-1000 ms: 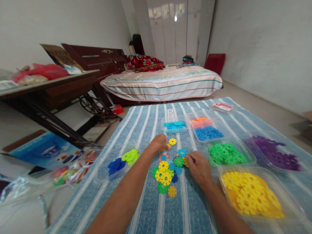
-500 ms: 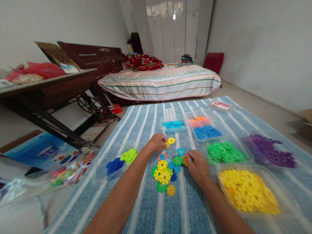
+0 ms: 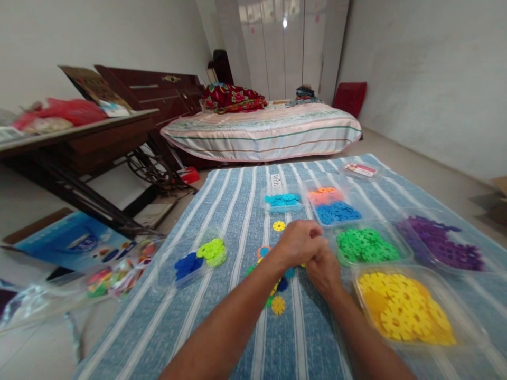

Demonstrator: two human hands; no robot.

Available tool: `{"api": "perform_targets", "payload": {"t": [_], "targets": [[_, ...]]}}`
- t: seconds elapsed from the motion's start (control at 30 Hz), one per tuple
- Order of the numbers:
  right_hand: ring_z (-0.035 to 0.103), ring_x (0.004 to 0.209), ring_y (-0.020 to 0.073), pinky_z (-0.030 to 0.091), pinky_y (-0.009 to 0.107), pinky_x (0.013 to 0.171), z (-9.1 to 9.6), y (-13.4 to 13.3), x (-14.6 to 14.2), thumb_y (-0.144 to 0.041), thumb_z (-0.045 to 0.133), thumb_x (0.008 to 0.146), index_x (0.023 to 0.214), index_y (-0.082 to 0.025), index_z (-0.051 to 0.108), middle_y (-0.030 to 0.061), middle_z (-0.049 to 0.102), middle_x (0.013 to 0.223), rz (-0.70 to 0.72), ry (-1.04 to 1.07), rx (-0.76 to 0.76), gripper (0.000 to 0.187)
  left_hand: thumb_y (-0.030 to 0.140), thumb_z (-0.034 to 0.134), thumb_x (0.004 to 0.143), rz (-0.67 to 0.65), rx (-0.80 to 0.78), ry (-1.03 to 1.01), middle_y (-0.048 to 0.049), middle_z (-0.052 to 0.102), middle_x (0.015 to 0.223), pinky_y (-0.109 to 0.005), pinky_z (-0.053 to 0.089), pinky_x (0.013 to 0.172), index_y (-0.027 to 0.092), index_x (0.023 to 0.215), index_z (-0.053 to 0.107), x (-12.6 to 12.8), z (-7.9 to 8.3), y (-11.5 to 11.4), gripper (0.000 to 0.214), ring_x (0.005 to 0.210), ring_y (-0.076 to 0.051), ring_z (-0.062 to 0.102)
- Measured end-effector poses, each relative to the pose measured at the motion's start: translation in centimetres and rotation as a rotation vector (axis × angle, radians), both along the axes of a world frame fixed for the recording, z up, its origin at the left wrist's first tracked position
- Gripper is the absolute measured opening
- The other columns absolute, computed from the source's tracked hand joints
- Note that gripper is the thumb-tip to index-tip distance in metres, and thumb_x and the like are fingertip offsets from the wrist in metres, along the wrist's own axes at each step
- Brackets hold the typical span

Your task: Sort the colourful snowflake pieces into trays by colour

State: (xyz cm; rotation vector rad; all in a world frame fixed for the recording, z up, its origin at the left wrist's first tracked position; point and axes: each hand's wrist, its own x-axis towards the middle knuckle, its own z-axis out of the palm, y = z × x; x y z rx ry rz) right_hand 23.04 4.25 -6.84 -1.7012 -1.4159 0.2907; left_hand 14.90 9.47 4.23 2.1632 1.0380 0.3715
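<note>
My left hand (image 3: 299,244) reaches across the pile and meets my right hand (image 3: 322,269), fingers closed on both. The left pinches a yellow notched disc, now hidden by the fingers. My right hand grips several joined interlocking discs, almost wholly covered by the hands. Beneath my left forearm lies a partly hidden heap of joined discs, including an orange-and-blue disc (image 3: 263,251) and a dark blue disc (image 3: 282,285). An amber disc (image 3: 278,305) lies at the heap's near end. Beyond my left hand a single yellow disc (image 3: 279,226) rests on the striped cloth (image 3: 237,211).
Clear tubs hold yellow discs (image 3: 407,309), green discs (image 3: 366,245), purple discs (image 3: 443,243), blue discs (image 3: 338,212) and light blue discs (image 3: 283,200). At left, another tub (image 3: 166,279) holds dark blue and lime discs. A lidded box (image 3: 360,169) sits at the far right corner.
My left hand has moved right, from beside the yellow discs to my right hand. One of the two yellow discs there has left the cloth. My right hand has shifted slightly.
</note>
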Motion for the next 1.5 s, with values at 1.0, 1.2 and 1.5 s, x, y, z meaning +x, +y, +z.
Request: {"api": "perform_targets", "payload": {"t": [1.0, 1.2, 1.5], "targets": [[0.051, 0.074, 0.0165, 0.032, 0.026, 0.065, 0.4, 0.0, 0.3, -0.034, 0.045, 0.085, 0.067, -0.02, 0.062, 0.0019, 0.06, 0.07, 0.03, -0.034, -0.049, 0.029, 0.018, 0.062, 0.065, 0.188, 0.037, 0.29, 0.0033, 0.058, 0.063, -0.021, 0.037, 0.055, 0.017, 0.071, 0.059, -6.4, -3.0, 1.3, 0.007, 0.064, -0.013, 0.055], [0.053, 0.072, 0.0184, 0.032, 0.027, 0.061, 0.2, -0.1, 0.2, -0.036, 0.044, 0.084, 0.071, -0.019, 0.064, 0.0046, 0.062, 0.071, 0.014, -0.028, -0.062, 0.029, 0.017, 0.063, 0.064, 0.203, -0.098, -0.065, 0.0051, 0.052, 0.054, -0.019, 0.038, 0.052, 0.014, 0.068, 0.058, -3.5, -1.4, 1.4, 0.006, 0.056, -0.009, 0.052], [0.054, 0.074, 0.0187, 0.033, 0.027, 0.061, 0.7, -0.1, 0.0, -0.033, 0.042, 0.084, 0.08, -0.018, 0.066, 0.0055, 0.064, 0.076, 0.018, 0.005, -0.073, 0.029, 0.023, 0.057, 0.071, 0.066, 0.0, -0.081, 0.0003, 0.063, 0.068, -0.021, 0.044, 0.061, 0.013, 0.081, 0.067, 0.2, -0.4, 1.0, 0.017, 0.069, -0.013, 0.058]]}}
